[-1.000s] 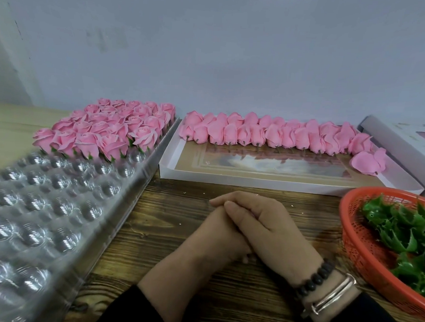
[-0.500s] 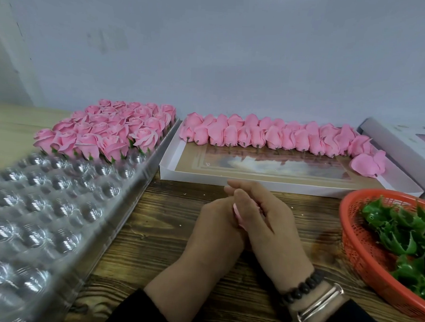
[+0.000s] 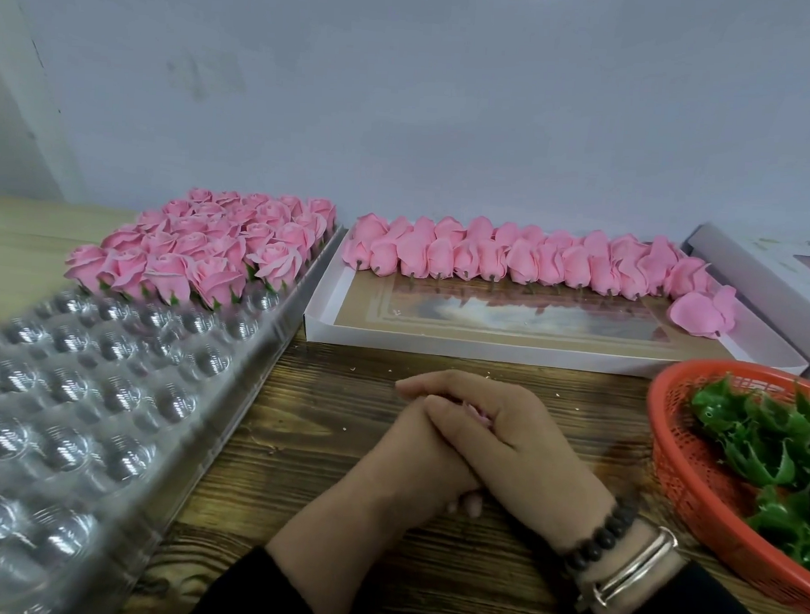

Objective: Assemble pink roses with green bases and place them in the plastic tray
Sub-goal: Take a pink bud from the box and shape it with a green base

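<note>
Pink petal edge (image 3: 475, 411) peeks out between the 2 clasped hands at lower centre of the frame; so little of this rose shows that its pointing and long axis cannot be told. Right hand (image 3: 522, 453) lies over the left hand (image 3: 413, 467), fingers curled round the rose, and the left hand's fingers curl beneath it too, both resting on the wooden table (image 3: 323, 396).

At left, the plastic tray (image 3: 83, 412) runs lengthwise from the lower left corner toward upper centre, its far end filled with assembled roses (image 3: 209, 249) standing upright, blooms up, green bases just visible below. Above the hands, a white box (image 3: 509, 347) holds a row of bare rose heads (image 3: 513, 258) lying on their sides, stems pointing toward the viewer. At right edge, a red basket (image 3: 680, 471) holds green bases (image 3: 771, 448). A beaded bracelet (image 3: 602, 528) and a silver bangle (image 3: 638, 572) circle the right wrist.
</note>
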